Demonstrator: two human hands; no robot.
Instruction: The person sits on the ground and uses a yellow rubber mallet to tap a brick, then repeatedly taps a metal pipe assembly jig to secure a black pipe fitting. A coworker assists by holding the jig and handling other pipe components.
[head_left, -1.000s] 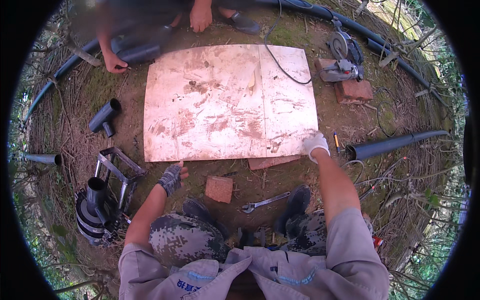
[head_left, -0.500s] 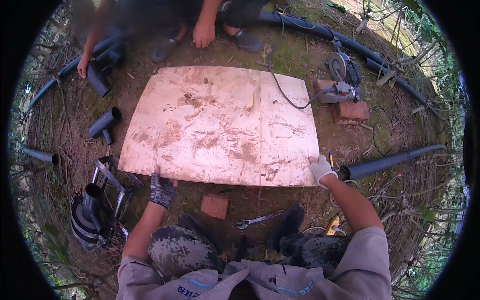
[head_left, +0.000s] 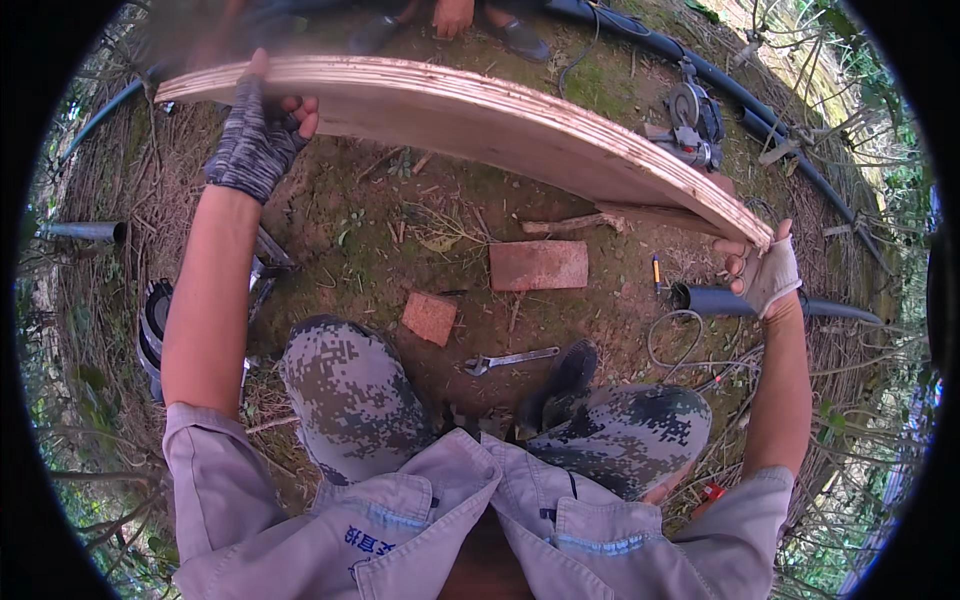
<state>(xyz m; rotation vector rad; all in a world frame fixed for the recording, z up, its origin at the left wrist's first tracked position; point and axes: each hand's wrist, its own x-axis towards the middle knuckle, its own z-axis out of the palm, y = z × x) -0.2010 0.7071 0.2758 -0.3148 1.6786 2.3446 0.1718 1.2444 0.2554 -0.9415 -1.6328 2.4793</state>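
Observation:
A plywood board [head_left: 500, 130] is tilted up in front of me, with its layered edge toward me and its brownish underside showing. My left hand [head_left: 258, 145], in a grey fingerless knit glove, grips that edge near its left end, the thumb over the top. My right hand [head_left: 768, 275], in a whitish fingerless glove, holds the board's right corner. Beneath the raised edge, on the soil, lie a red brick [head_left: 540, 265] and a smaller brick piece [head_left: 430, 317]. An adjustable wrench [head_left: 510, 361] rests between my feet. The board's upper face is hidden.
Past the board, a co-worker's hand [head_left: 453, 15] hangs between two shoes. A power saw [head_left: 692, 115] stands at far right, before a long black pipe [head_left: 715, 70]. Another black pipe [head_left: 840, 310], a yellow pen [head_left: 656, 272] and a looped cable [head_left: 680, 340] lie at right.
My two hands have raised the near edge of the board from low over the ground to a steep tilt, uncovering the red brick beneath. Both hands have moved up and outward, still gripping it.

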